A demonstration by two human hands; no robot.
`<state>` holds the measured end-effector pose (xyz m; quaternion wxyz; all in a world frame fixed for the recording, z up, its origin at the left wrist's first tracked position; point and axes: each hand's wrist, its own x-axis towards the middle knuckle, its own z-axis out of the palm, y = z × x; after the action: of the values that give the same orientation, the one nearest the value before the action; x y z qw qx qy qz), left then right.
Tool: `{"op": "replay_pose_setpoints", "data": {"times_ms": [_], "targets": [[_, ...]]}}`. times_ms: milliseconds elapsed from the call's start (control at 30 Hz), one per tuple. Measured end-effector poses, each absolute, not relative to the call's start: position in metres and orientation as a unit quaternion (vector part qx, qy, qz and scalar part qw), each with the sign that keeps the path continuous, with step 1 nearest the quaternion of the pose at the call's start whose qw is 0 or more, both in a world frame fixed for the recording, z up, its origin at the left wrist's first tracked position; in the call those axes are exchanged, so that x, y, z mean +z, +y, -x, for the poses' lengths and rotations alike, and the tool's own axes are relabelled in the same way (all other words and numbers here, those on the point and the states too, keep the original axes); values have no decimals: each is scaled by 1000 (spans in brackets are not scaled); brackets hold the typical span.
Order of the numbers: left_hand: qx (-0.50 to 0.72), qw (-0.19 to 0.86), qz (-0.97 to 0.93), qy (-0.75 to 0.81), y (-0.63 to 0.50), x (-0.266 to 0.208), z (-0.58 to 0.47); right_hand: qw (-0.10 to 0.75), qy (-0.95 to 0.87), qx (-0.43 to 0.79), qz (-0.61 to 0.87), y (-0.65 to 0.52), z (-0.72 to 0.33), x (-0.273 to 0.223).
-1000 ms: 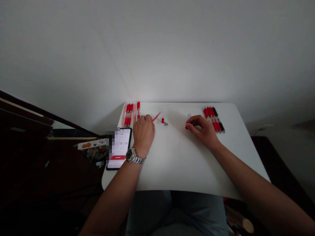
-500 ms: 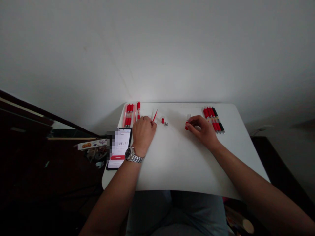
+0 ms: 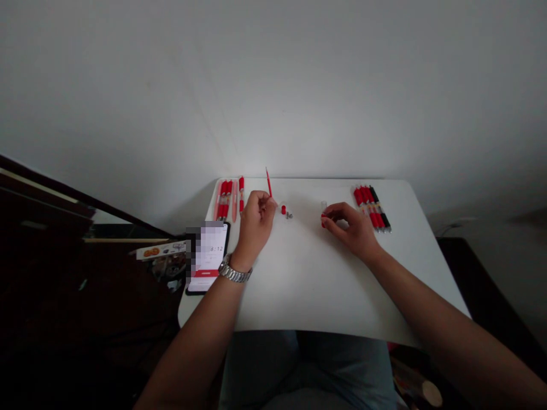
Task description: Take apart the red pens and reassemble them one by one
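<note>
Between the fingertips of my left hand [image 3: 257, 219] a thin red pen refill [image 3: 269, 183] stands nearly upright, its tip pointing up. My right hand [image 3: 348, 225] pinches a pen barrel [image 3: 323, 212], clear at its upper end and red where the fingers close on it. On the table between the hands lie a short red and clear pen part [image 3: 283, 209] and some small silvery pieces [image 3: 289, 215]. The lower end of the refill is hidden in my left fingers.
Several red and pink pens [image 3: 226, 196] lie at the table's back left. A row of red pens and a black one [image 3: 372, 208] lies right of my right hand. A phone [image 3: 209, 262] showing a timer rests by my left wrist on the white table [image 3: 307, 285].
My left hand has lifted and turned, raising the red refill from the table to a more upright position. My right hand has stayed nearly still with the barrel.
</note>
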<state>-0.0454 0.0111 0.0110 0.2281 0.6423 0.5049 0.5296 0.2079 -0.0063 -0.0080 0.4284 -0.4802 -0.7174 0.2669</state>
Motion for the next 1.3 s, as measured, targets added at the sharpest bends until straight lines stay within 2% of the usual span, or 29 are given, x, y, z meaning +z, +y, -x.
{"op": "replay_pose_setpoints", "data": {"times_ms": [167, 300, 433, 1300], "targets": [[596, 338, -596, 418, 7, 17, 35, 414, -746, 248, 459, -8, -207, -5], [604, 428, -571, 354, 3, 17, 28, 402, -766, 233, 443, -8, -206, -4], [600, 473, -550, 337, 0, 14, 26, 389, -781, 220, 436, -9, -205, -2], [499, 525, -587, 362, -7, 9, 19, 372, -811, 196, 407, -11, -202, 3]]}}
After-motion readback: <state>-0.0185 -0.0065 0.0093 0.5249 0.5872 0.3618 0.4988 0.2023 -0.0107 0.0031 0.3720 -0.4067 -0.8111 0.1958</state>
